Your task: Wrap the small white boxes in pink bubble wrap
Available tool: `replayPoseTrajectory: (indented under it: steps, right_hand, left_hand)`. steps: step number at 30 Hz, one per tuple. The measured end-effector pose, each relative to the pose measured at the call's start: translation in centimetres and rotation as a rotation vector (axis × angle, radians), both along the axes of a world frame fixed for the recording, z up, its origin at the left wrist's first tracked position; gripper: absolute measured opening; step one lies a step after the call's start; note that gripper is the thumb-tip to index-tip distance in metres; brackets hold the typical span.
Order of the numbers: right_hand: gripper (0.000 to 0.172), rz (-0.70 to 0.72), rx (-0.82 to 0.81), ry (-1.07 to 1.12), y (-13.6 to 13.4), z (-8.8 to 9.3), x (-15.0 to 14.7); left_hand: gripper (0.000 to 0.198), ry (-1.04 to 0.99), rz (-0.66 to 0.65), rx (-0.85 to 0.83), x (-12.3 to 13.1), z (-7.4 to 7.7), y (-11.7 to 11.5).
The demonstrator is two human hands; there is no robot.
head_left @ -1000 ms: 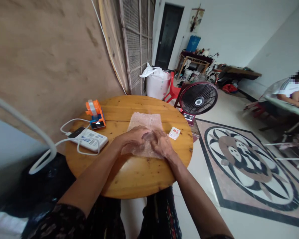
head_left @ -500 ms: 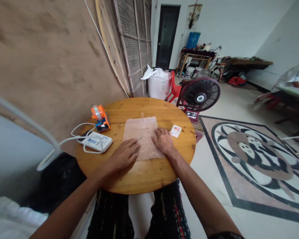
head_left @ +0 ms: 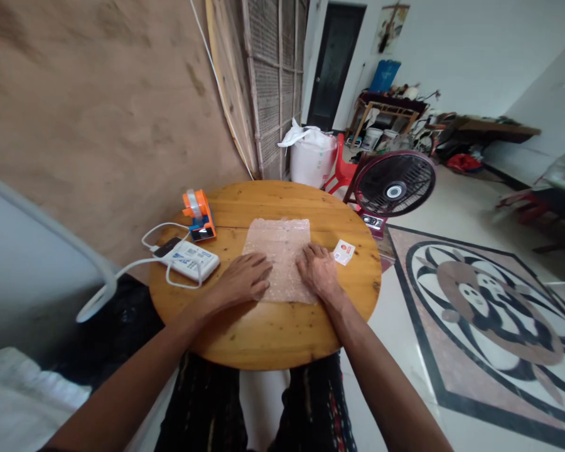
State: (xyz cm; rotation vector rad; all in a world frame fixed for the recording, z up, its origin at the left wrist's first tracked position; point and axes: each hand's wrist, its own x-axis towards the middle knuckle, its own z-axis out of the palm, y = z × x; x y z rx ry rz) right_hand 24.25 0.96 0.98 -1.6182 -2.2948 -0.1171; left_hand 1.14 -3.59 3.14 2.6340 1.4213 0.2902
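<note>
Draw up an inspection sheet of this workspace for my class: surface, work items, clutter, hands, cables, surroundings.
Surface: round wooden table, visible top upright and level-looking.
Work items: translucent bubble-wrap-like sheet, lying on the table.
Clutter: orange-and-blue tape dispenser and printed white box at left; small white card at right.
Hands: left hand on the sheet's left edge; right hand on its right edge; both bare.
Cables: white cable looping around the box.
Surroundings: fan, red chair and white sack beyond the table.
</note>
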Motion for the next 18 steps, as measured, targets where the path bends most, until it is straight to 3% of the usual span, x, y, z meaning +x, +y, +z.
replayPoseTrajectory:
  steps: [9, 14, 18]
  right_hand:
    - [0.034, 0.011, -0.010, 0.009, -0.2, 0.2, 0.2]
    - [0.034, -0.008, -0.006, -0.005, -0.1, 0.0, 0.1]
    - [0.031, -0.029, -0.019, -0.004, 0.2, -0.1, 0.2]
  left_hand:
    - [0.031, 0.045, 0.050, 0.064, -1.3, 0.1, -2.9]
    - [0.034, 0.012, -0.022, 0.108, 1.0, 1.2, 0.3]
    - [0.042, -0.031, -0.051, 0.011, 1.9, 0.7, 3.5]
